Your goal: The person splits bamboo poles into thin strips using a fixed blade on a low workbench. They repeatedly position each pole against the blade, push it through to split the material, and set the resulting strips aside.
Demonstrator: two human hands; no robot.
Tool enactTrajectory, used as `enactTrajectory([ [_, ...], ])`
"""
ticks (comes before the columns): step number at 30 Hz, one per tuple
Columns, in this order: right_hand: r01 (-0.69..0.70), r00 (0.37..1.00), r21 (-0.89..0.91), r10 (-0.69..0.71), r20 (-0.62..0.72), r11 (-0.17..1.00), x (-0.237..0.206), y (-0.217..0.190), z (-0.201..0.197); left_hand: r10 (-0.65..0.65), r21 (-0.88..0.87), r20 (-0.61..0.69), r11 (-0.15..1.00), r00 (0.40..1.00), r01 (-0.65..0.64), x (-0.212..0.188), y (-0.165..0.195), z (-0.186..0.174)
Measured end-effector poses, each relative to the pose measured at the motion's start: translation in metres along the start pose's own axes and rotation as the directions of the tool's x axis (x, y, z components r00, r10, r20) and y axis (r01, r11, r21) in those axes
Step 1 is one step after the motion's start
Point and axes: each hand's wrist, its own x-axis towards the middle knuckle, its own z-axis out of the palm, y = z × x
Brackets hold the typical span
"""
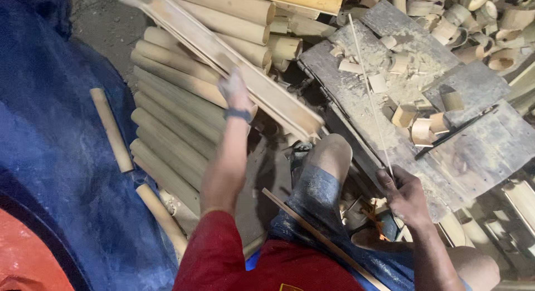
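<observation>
Right hand: our right hand (405, 193) sits nearest us, just above the knee, fingers closed around the near end of a thin bamboo sliver (369, 96).
Sliver axis: from that grip the sliver runs straight away from us and slightly left, crossing the worn bench (479, 140), its far tip ending well beyond the grip among the offcuts.
Knee: our bent knee (330, 154) lies just left of the right grip, between the two hands.
Left hand: our left hand (234, 90), arm stretched forward, is clamped on a long split bamboo slat (223, 51).
Slat axis: the slat lies diagonally, its near end down and to the right of the left grip, close to the knee, its far end up and to the left.
Which is nearer: the left grip alone reaches the slat; the right grip is well apart from it.
Pole stack: whole bamboo poles (173, 118) lie under and to the left of the left grip.
Far scraps: short bamboo rings (423, 126) lie on the bench beyond the right grip.
</observation>
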Motion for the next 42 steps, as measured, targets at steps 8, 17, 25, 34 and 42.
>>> enactTrajectory([
  [8, -0.022, 0.997, -0.009, 0.021, -0.069, 1.000, -0.013, 0.025, -0.003, 0.658, 0.148, 0.128, 0.727, 0.742, -0.670, 0.027, -0.002, 0.016],
  [17, -0.135, 0.946, 0.007, 0.131, -0.297, 0.991, -0.074, 0.032, -0.074, 0.200, -0.035, 0.852, 0.944, 0.483, -0.328, -0.246, -0.004, 0.070],
  [25, -0.295, 0.635, -0.085, 0.129, -0.761, 0.952, -0.249, 0.174, -0.161, -0.153, -0.120, 0.779, 0.915, -0.608, -0.384, -0.483, 0.006, -0.009],
  [34, -0.199, 0.119, 0.675, 0.701, -0.704, 0.711, -0.381, 0.453, -0.131, -0.207, -0.172, 0.598, 0.910, -0.775, -0.376, -0.596, -0.018, -0.039],
  [42, -0.215, 0.044, 0.665, 0.688, -0.725, 0.715, -0.380, 0.535, -0.114, -0.462, 0.127, 0.627, 0.855, -0.628, -0.502, -0.625, -0.017, -0.036],
])
